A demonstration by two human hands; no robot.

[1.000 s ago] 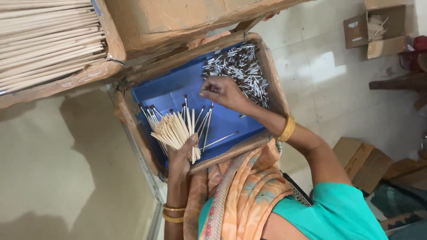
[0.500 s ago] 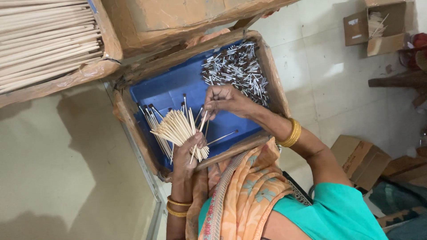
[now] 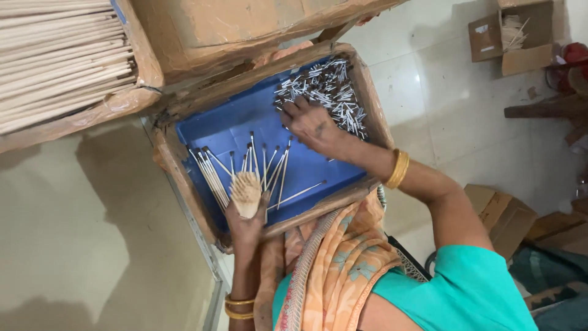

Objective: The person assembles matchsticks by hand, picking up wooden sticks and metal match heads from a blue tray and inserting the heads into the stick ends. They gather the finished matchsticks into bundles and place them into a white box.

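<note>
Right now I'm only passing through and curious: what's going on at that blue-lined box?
A person bends over a cardboard tray lined in blue. Their left hand grips a fanned bundle of thin wooden sticks, the dark tips pointing away from them. Their right hand rests on a heap of small silvery pieces in the tray's far corner. A few loose sticks lie on the blue lining. A carton of long plain sticks sits beside the tray.

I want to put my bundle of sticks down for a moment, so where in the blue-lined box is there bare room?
In the blue-lined box, bare lining lies at the upper left, between the cardboard wall and the metal pieces. Another patch lies under the right hand, toward the near edge. Crowded: the metal pile at the far right corner and the fanned sticks by the left hand.
</note>
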